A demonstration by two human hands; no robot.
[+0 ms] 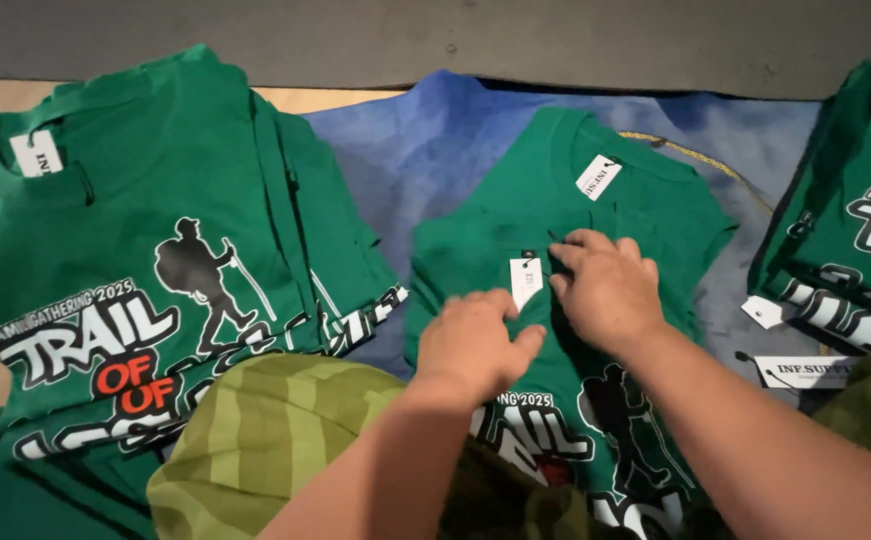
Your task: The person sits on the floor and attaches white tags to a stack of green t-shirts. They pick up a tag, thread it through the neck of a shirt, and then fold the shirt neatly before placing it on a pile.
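**Both hands on the middle green shirt, at its hang tag**

Head view. A green T-shirt (596,330) lies flat, front up, on a blue cloth (426,140) in the middle of the scene, its collar pointing away from the person. A white neck label (598,176) sits inside the collar. A white hang tag (526,281) rests on the chest of the shirt, just below the collar.

The left hand (476,345) lies palm down on the shirt, fingers loosely curled and close together, knuckles up, its fingertips just beside the lower edge of the hang tag. Its grip is not closed around anything that can be seen; it presses on the fabric.

The right hand (606,285) also rests palm down on the chest, just right of the hang tag. Its fingers are bent and drawn together at the fabric beside the tag; whether they pinch cloth or the tag's string I cannot tell.

To the left, a stack of green printed shirts (146,270) lies on the floor, with a hiker figure and lettering on the top one. At the right edge, another pile of green shirts (846,240) with loose white tags (806,372) beside it. A striped olive cloth (256,440) covers the person's knee in the foreground. A dark mat (456,40) runs along the far side.
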